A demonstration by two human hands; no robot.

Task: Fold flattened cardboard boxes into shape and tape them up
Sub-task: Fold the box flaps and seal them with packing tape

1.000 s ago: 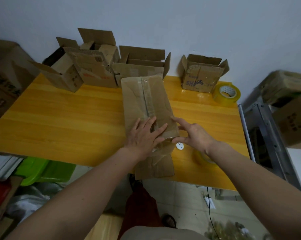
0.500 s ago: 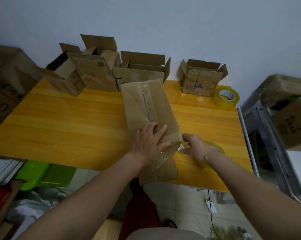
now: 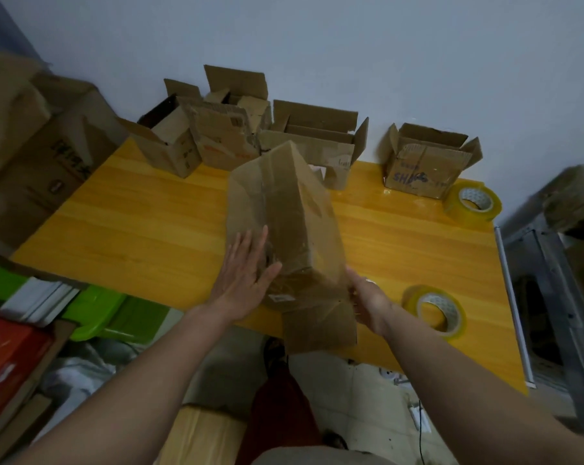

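Two hands on blurred box, left hand flat, right hand grip unclear

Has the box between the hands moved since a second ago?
Yes. The cardboard box lay flat on the yellow table earlier; now its far end is tipped up, overlapping the open boxes along the wall.

A tall brown cardboard box, folded into shape and blurred, stands tilted on the yellow wooden table's near edge, clear tape glinting on its faces and one flap hanging over the edge. A yellowish roll of clear packing tape lies flat just beside it on the right.
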